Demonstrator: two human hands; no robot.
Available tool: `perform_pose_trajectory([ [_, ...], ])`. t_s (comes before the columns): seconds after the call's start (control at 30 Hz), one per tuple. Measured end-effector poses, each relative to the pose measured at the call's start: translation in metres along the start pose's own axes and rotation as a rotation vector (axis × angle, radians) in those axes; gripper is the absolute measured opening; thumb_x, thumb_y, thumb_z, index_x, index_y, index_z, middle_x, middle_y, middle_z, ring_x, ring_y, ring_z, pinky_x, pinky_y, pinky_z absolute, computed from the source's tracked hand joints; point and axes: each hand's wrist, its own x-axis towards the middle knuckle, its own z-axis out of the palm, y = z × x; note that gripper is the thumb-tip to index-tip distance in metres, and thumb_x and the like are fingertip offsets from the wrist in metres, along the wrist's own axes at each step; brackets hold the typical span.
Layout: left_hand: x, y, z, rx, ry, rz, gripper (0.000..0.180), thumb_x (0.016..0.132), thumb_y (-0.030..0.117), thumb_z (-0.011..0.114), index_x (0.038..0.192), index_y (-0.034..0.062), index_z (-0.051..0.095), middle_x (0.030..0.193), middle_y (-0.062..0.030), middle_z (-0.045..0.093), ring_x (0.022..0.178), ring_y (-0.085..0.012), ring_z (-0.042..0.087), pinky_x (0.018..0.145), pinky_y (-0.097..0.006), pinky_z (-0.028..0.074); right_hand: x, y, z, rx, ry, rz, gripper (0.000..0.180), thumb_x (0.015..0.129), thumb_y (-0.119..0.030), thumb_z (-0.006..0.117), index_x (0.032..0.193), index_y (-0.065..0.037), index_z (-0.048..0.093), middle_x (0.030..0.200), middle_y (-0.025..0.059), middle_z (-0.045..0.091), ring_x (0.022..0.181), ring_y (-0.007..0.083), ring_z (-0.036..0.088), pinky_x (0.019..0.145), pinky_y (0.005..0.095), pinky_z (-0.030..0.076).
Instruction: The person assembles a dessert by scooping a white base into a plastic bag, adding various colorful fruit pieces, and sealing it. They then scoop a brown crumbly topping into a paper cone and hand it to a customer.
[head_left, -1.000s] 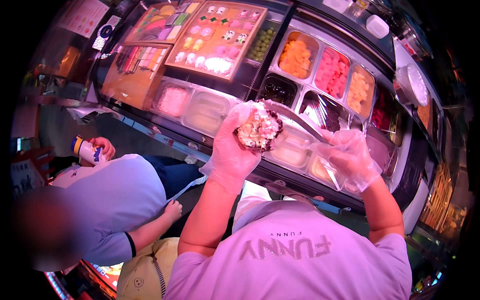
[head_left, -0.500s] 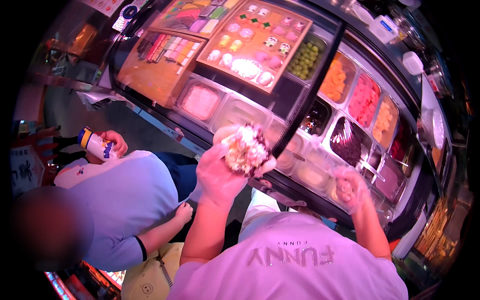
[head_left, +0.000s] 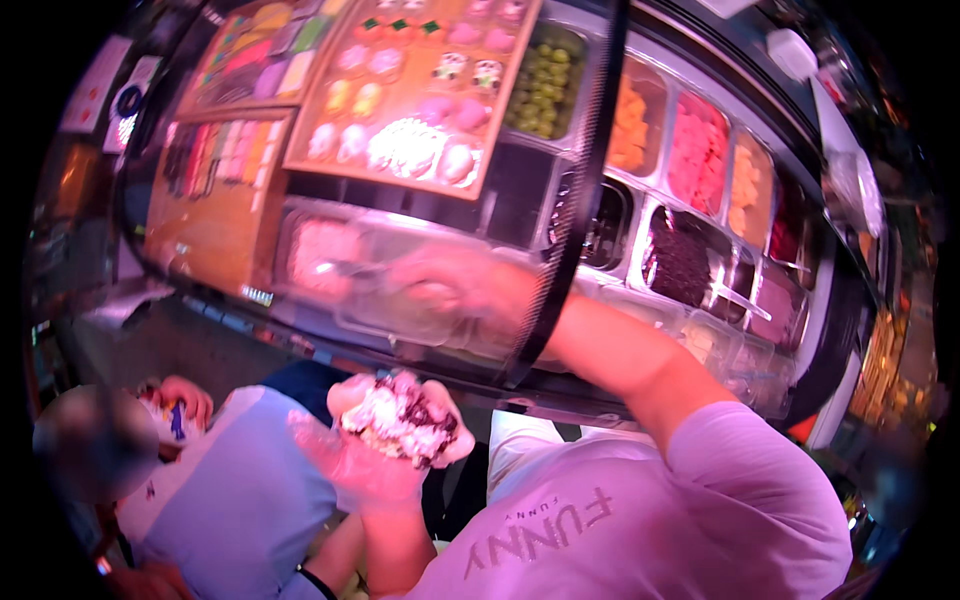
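Note:
My left hand, in a clear plastic glove, holds up a pale, soft round wrap in front of the case. White cream and dark red beans are heaped on it. My right hand reaches behind the curved glass, over the steel tubs, blurred and with its fingers curled. A thin greyish shape runs from these fingers to a tub of pale pink filling; the blur hides what it is.
Wooden trays of small moulded sweets and coloured bars stand in the case. Tubs of green grapes, orange fruit, red cubes and dark beans lie rightward. A person in a light shirt is close on my left.
My right hand has swung left from the front right tubs to the pink filling's tub. My left hand has come down and left with the wrap. My view has shifted.

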Motion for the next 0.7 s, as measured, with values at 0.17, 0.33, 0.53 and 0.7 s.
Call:
perform_pose_trajectory([
  [0.17,0.017,-0.016,0.014,0.096,-0.034,-0.127,0.052,0.091,0.069,0.054,0.111,0.0214,0.057,0.113,0.0028,0.061,0.102,-0.029,0.046,0.064,-0.044,0.042,0.016,0.077,0.024,0.912,-0.206,0.51,0.029,0.097,-0.031,0.066,0.108,-0.005,0.068,0.096,0.0021,0.065,0.08,0.013,0.062,0.072,0.0314,0.052],
  [0.33,0.038,-0.059,0.021,0.132,-0.151,-0.163,0.058,0.09,0.074,0.051,0.114,0.0223,0.062,0.109,0.0015,0.063,0.095,-0.0316,0.048,0.056,-0.042,0.039,0.005,0.086,0.006,0.062,-0.176,0.037,0.036,0.096,-0.019,0.066,0.126,0.0,0.058,0.121,0.0151,0.066,0.11,0.0272,0.064,0.095,0.0412,0.052],
  [0.53,0.04,-0.133,0.063,0.274,0.099,-0.232,0.064,0.086,0.077,0.053,0.115,0.0217,0.067,0.1,-0.0082,0.067,0.082,-0.0334,0.057,0.043,-0.036,0.035,-0.109,-0.021,-0.075,1.378,0.282,0.36,0.058,0.099,-0.018,0.061,0.149,0.0,0.04,0.147,0.0202,0.048,0.139,0.0304,0.045,0.119,0.0441,0.035],
  [0.7,0.037,-0.236,0.092,0.254,0.271,-0.271,0.072,0.083,0.078,0.056,0.119,0.0159,0.061,0.104,-0.0091,0.067,0.086,-0.0332,0.06,0.049,-0.038,0.035,-0.292,-0.184,-0.166,0.606,0.524,0.558,0.039,0.105,-0.023,0.051,0.136,-0.001,0.058,0.121,0.0121,0.068,0.108,0.0184,0.066,0.094,0.035,0.055],
])
